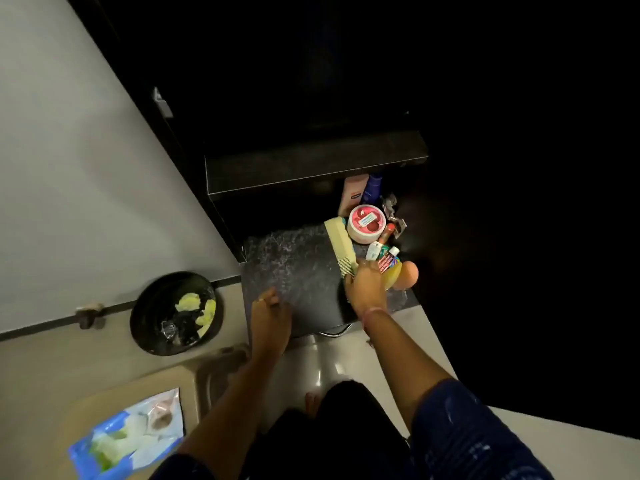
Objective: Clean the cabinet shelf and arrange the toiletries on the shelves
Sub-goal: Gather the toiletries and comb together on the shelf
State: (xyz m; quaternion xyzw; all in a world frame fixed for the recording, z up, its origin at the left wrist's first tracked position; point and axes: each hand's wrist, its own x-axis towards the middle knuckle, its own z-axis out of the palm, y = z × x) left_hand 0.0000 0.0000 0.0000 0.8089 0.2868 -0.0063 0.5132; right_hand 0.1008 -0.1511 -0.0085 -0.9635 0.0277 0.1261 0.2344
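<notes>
The dark speckled lower shelf (294, 271) of the black cabinet carries a cluster of toiletries at its right end. A cream comb (341, 247), a pink round tub (366, 223), a pink bottle (353, 195), a blue bottle (374, 185), small tubes (379, 249), a yellow bottle (394, 277) and an orange ball (409, 273) lie or stand there. My right hand (367, 287) lies with its fingers on the comb's near end, beside the yellow bottle. My left hand (270, 313) sits at the shelf's front edge with curled fingers; what is inside them is hidden.
The upper shelf (311, 168) juts out above, its interior dark. A metal hinge (393, 213) sticks out at the right. A black bin (156, 327) with yellow-green wipes stands on the floor at the left. A blue wipes pack (128, 434) lies on a beige surface.
</notes>
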